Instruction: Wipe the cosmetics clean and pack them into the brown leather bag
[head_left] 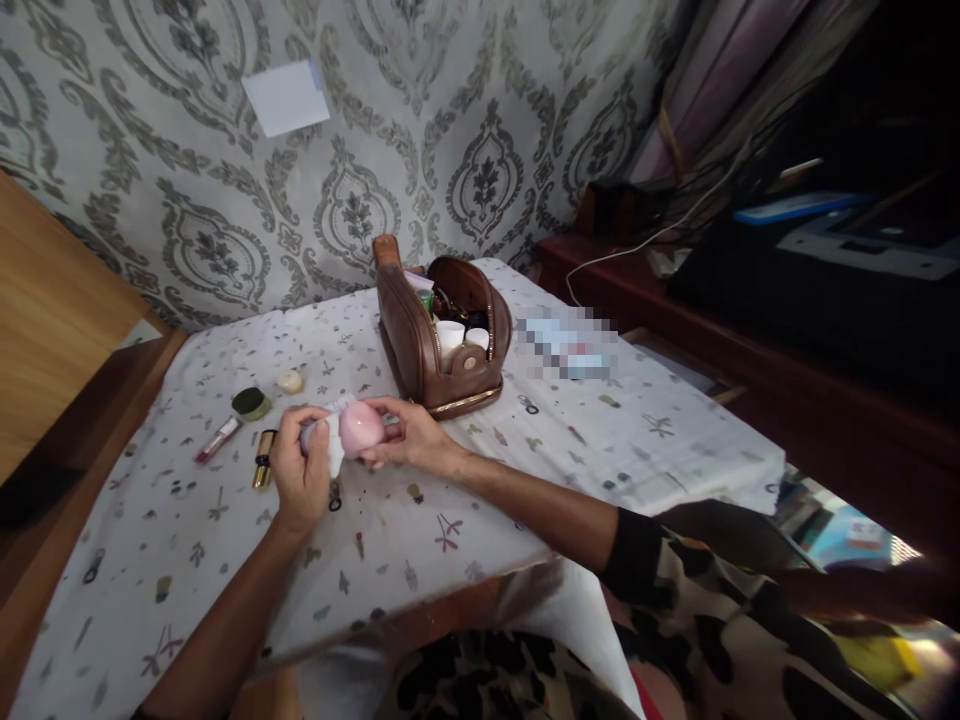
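My left hand (301, 465) is closed around a crumpled white wipe or tissue (335, 448), with something greyish partly hidden behind its thumb. In the fingers of my right hand (409, 437) is a smooth, pink, rounded container (361, 430), pressed against the white wipe; its exact kind is unclear. Just left of my left hand lies a gold and black lipstick tube (263, 460). Farther left are a lip gloss tube (218, 440), a dark green round jar (250, 403) and a small cream-coloured round item (289, 381).
Behind my hands stands an unzipped brown toiletry bag (405, 345) holding white-capped containers (450, 340) and other items. A blurred-out pale packet (570, 342) lies right of it. The patterned cloth covers the table (450, 540). Wooden furniture (75, 280) borders the left; a dark red desk (720, 350) the right.
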